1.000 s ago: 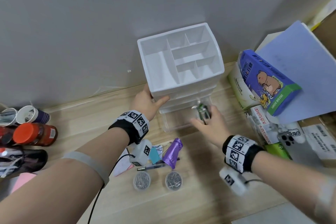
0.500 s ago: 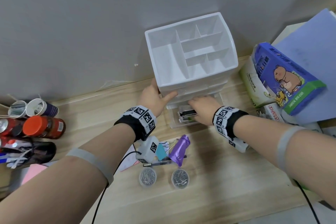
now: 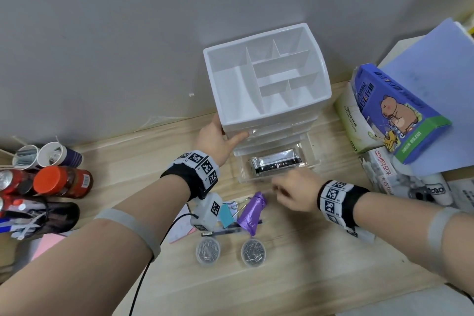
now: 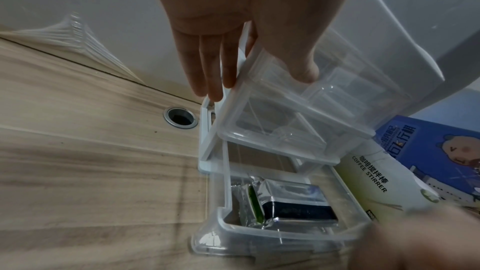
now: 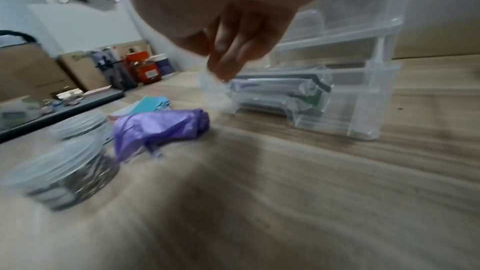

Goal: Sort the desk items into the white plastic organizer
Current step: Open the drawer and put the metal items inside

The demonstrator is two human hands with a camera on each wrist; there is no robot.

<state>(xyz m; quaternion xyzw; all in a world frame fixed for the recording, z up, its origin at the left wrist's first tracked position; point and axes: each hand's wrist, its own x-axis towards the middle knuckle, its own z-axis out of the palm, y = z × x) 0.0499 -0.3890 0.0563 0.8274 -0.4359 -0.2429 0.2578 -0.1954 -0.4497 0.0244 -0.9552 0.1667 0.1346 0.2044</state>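
Note:
The white organizer (image 3: 266,79) stands against the wall with its bottom clear drawer (image 3: 311,159) pulled out. A silver and black foil packet (image 3: 275,165) (image 4: 293,202) lies in that drawer. My left hand (image 3: 220,136) (image 4: 257,81) braces the organizer's left front corner, fingers straight along the side and thumb on the front. My right hand (image 3: 292,192) (image 5: 228,65) hovers just in front of the drawer with loosely curled fingers and nothing in them. Below it lie a purple roll (image 3: 252,210) (image 5: 161,128), a teal binder clip (image 3: 225,214), a dark pen (image 3: 223,231) and two clear jars of pins (image 3: 207,251) (image 3: 252,253).
Bottles and paper cups (image 3: 62,182) crowd the left edge, with pink notes (image 3: 48,244) in front of them. A blue box (image 3: 400,113) and a coffee stirrer pack (image 3: 351,120) lean at the right of the organizer. A cable hole (image 4: 180,120) sits in the desk behind my left hand.
My right hand laid the foil packet in the open bottom drawer, let it go and drew back toward the purple roll. My left hand has stayed on the organizer.

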